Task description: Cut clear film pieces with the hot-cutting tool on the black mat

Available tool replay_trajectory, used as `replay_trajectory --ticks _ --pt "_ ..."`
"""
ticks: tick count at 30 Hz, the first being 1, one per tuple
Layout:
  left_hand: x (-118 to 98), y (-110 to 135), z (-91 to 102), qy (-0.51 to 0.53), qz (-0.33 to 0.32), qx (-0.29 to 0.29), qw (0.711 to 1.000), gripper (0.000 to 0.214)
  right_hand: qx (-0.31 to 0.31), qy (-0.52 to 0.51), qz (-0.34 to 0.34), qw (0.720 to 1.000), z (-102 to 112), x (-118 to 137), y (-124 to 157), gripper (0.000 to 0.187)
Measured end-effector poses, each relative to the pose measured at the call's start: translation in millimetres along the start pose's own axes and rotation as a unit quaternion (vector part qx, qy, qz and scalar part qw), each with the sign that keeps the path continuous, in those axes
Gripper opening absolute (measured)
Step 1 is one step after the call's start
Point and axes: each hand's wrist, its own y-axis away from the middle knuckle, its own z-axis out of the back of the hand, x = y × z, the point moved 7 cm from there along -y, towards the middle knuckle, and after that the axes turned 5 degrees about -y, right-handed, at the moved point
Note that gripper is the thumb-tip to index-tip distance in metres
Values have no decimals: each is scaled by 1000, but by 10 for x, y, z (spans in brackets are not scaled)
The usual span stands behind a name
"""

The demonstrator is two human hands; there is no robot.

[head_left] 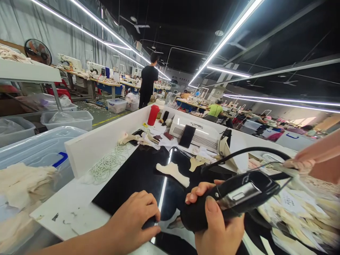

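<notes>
My right hand [217, 226] is wrapped round a black handheld electric tool [239, 194] with a silver panel, held above the work surface. Its exact kind is unclear; a black cable [247, 149] arches behind it. To its left, my left hand [138, 216] is low over the glossy black board [127, 177], fingers bent and thumb apart from them, with nothing visible in its grasp. Beyond both hands, a cream fabric piece [174, 173] lies on the board. A smaller beige piece [196, 163] is just behind it, to the right.
Loose pale green cord [110, 164] is heaped at left. At the back stand a red container [153, 115], a phone [187, 136] and a white vented machine [204, 136]. Cream pieces [300, 216] pile up at right. A low white wall [106, 143] edges the table; a person [148, 83] stands beyond.
</notes>
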Motion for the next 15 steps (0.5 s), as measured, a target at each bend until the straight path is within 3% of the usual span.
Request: replay_trajectory --ticks 6,15 --pt "-1 6 10 4 9 3 1000 14 59 2 33 998 1 -57 -37 30" --pt "13 14 -29 13 25 12 1000 19 51 -1 26 998 -91 -148 2 29"
